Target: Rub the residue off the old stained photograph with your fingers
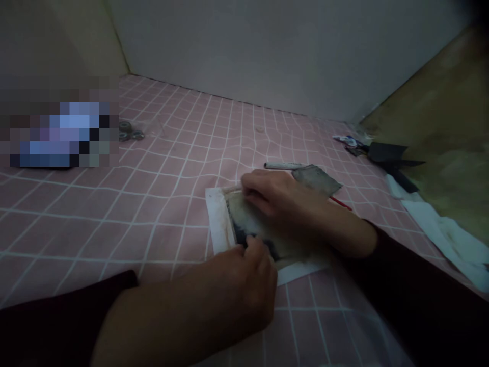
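A flat rectangular piece with a white border and a dark, cloudy middle, like a picture on a sheet (217, 219), lies tilted on the cloth. My left hand (252, 280) rests on its near edge, fingers curled and closed, one fingertip touching the dark area. Whether the edge is pinched between them is hidden. Over the upper part is my right hand (271, 193), slightly blurred, its fingers closed together; what they hold, if anything, cannot be made out. Just beyond it lie a worn grey square (317, 178), a pale thin tube (282, 165) and a thin red stick (341, 203).
A pink cloth with white grid lines (171, 183) covers the surface up to the walls. Small round metallic pieces (125, 130) sit at the left, beside a pixelated area. Dark tools (389, 158) and crumpled white paper (443, 234) lie along the right wall.
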{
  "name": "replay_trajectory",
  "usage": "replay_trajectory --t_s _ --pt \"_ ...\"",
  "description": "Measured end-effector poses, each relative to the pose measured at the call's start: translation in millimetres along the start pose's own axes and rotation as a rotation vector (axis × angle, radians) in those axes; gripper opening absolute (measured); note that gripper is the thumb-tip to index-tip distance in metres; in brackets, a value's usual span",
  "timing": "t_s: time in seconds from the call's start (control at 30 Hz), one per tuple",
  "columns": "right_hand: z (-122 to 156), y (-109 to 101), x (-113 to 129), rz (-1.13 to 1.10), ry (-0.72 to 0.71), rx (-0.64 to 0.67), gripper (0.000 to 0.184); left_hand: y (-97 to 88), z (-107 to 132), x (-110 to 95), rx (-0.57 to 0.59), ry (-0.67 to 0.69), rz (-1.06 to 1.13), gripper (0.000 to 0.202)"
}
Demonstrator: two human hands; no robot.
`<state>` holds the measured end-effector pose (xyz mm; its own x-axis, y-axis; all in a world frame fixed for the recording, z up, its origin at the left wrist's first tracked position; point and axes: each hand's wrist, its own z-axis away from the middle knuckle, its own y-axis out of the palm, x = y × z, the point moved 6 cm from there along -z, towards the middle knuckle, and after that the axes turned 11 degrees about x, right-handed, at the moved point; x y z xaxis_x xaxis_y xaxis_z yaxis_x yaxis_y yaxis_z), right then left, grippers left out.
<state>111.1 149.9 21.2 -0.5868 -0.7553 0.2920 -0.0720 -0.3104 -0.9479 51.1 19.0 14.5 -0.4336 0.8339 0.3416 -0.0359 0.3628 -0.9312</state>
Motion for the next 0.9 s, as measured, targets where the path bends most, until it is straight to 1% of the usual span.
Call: replay_trajectory --t_s 0.03,0.07,0.1,0.13,0.17,0.2,0.27,0.3,0.33,0.43,0.47,0.5,0.63,0.67,0.7,0.77,0.83,0.9 --pt "-2.0 1.5 3.8 -0.038 -0.053 -0.017 0.016 0.2 0.1 -0.5 0.007 0.008 0.000 0.029" --pt "-3.7 2.6 7.1 -0.066 -0.104 -0.030 0.016 5.4 -0.4 -1.0 0.099 0.016 -0.005 0.029" --pt "-4.6 2.9 8.7 -0.080 -0.141 -0.039 0.016 7.8 -0.3 -2.5 0.139 0.041 0.004 0.028" --pt "-4.7 2.4 8.2 -0.074 -0.152 -0.040 0.016 2.0 0.7 -1.5 0.032 0.022 0.012 0.029" --pt "-4.3 1.5 5.3 -0.054 -0.133 -0.033 0.016 1.5 1.1 -0.4 0.007 -0.002 0.011 0.029" --pt "-3.7 0.5 0.9 -0.026 -0.088 -0.019 0.016 3.8 1.1 -0.8 0.021 -0.007 -0.007 0.029" --pt "-2.6 -1.2 -6.7 0.023 0.011 -0.003 0.016 5.6 1.2 -2.0 -0.007 -0.006 -0.004 0.029" --pt "-2.9 -1.4 -7.1 0.024 0.026 -0.011 0.016 6.3 1.0 -2.3 -0.020 -0.008 -0.004 0.029" --pt "-3.9 -1.0 -4.6 0.005 0.003 -0.032 0.016 7.1 0.7 -2.5 -0.022 -0.010 -0.002 0.029" --pt "-7.5 1.2 7.2 -0.070 -0.145 -0.101 0.016 6.3 -0.2 -2.1 -0.012 -0.004 0.020 0.029" --pt "-7.9 1.7 8.2 -0.072 -0.166 -0.101 0.016 4.9 -0.2 -1.6 -0.004 0.000 0.024 0.030" --pt "-7.7 1.8 6.8 -0.057 -0.159 -0.089 0.017 3.4 -0.1 -0.8 0.009 0.000 0.020 0.031" --pt "-3.8 -1.0 -4.5 0.010 -0.021 -0.024 0.019 0.4 0.2 -1.2 0.106 0.053 -0.030 0.037" --pt "-3.5 -1.2 -3.2 -0.007 -0.021 -0.025 0.019 0.8 0.0 -1.1 0.119 0.056 -0.034 0.037" --pt "-3.8 -1.4 0.7 -0.041 -0.052 -0.040 0.018 0.3 -0.4 -0.5 0.104 0.044 -0.029 0.037" --pt "-4.7 -0.2 11.5 -0.119 -0.159 -0.052 0.017 0.0 -1.0 0.6 0.047 0.009 -0.004 0.033" --pt "-4.4 1.7 17.1 -0.146 -0.225 -0.012 0.018 1.1 -1.3 0.1 0.002 -0.003 0.021 0.030" --pt "-2.4 2.3 12.7 -0.095 -0.185 0.040 0.018 3.2 -1.3 -2.1 0.004 0.019 0.032 0.030"
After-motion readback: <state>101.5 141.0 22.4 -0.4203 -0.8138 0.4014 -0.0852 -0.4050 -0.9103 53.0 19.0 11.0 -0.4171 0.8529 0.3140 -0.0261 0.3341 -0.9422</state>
